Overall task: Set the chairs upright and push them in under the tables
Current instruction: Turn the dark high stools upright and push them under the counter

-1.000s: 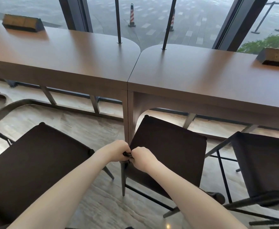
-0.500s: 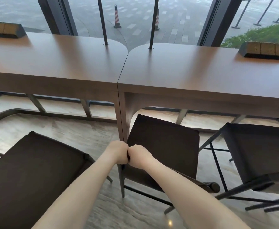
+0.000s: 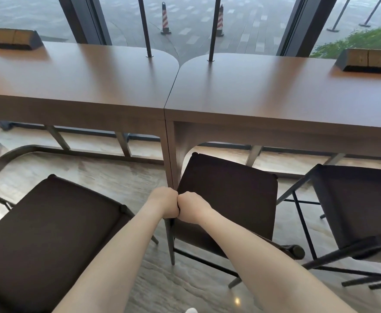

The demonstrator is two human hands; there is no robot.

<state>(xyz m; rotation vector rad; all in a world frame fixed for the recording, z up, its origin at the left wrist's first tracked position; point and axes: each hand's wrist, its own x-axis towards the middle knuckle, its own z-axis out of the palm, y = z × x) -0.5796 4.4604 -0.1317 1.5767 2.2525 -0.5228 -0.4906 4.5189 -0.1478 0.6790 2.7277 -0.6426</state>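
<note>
Three dark brown upright chairs face two brown tables joined end to end. The middle chair stands just right of the table leg at the joint, its far edge under the right table. My left hand and my right hand are fists side by side, both closed on the near left corner of the middle chair. The left chair stands out from the left table. The right chair also stands out from the right table.
Dark boxes sit on the tables at far left and far right. Two thin black posts rise from the table backs before the window. A curved metal footrail runs under the left table. The floor is pale stone.
My two hands have closed tight together on the chair corner, and the middle chair has slid a little toward the table. The view has shifted slightly right.
</note>
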